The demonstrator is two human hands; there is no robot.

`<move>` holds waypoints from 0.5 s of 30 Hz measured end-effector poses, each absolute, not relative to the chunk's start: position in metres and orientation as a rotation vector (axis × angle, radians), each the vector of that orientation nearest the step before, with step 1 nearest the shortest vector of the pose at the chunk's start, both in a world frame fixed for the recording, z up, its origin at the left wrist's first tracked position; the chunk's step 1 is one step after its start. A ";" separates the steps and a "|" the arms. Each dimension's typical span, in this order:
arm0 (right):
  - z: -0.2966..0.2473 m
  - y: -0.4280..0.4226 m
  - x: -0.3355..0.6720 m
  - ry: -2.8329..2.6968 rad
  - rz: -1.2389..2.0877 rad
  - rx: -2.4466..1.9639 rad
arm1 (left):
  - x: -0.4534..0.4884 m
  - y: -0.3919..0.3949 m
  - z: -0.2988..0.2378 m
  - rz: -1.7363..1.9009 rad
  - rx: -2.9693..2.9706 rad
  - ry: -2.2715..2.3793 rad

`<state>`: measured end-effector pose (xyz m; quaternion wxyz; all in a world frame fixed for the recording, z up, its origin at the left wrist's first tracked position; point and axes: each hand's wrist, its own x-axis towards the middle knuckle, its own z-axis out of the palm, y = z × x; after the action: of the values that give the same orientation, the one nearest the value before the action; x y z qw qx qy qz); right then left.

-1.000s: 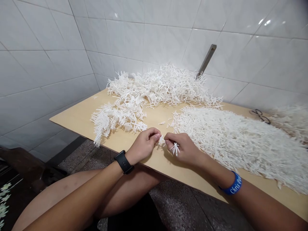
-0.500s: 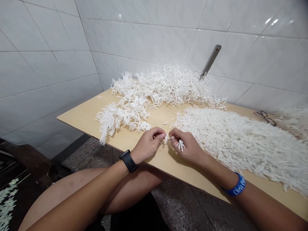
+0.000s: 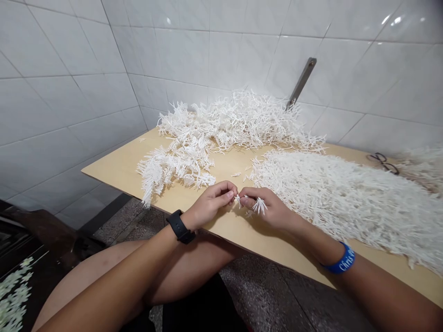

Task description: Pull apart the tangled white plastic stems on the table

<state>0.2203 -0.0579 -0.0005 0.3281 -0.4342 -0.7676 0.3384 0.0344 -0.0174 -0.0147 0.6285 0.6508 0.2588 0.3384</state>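
My left hand (image 3: 216, 201) pinches a small white branched plastic-like piece (image 3: 237, 199) between thumb and fingertips, above the table's front edge. Close against it, my right hand (image 3: 268, 206) is closed on a white sprig (image 3: 259, 206), whose thin spiky strands fan out past the curled fingers. The two hands' fingertips nearly meet, and part of what they grip is hidden. Beyond my left hand lies a clump of feathery white sprigs (image 3: 173, 168). To the right of my right hand spreads a wide, dense layer of short white pieces (image 3: 346, 198).
A heap of long tangled white strands (image 3: 238, 122) lies at the back of the wooden table (image 3: 114, 163), against the tiled wall. A metal bracket (image 3: 302, 83) leans there. Dark-framed glasses (image 3: 384, 162) rest at the back right. Pale flowers (image 3: 15, 293) show at lower left.
My hands have drawn closer together, narrowing the gap between their fingertips. The camera view has shifted slightly; the white heaps stay as they were.
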 end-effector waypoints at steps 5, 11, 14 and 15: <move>0.007 -0.057 0.216 -1.934 1.048 -1.034 | 0.036 -0.018 -0.015 0.695 1.169 0.497; -0.001 -0.054 0.224 -1.830 1.175 -0.981 | 0.039 -0.017 -0.018 0.671 0.855 0.389; 0.000 -0.054 0.228 -1.816 1.072 -1.049 | 0.045 -0.016 -0.020 0.737 0.847 0.438; 0.002 -0.054 0.228 -1.829 0.992 -1.083 | 0.049 -0.017 -0.021 0.784 0.902 0.487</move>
<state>0.2279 -0.0536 0.0015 0.3875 -0.4254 -0.7189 0.3898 0.0488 -0.0171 -0.0206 0.7989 0.4205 0.2272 0.3652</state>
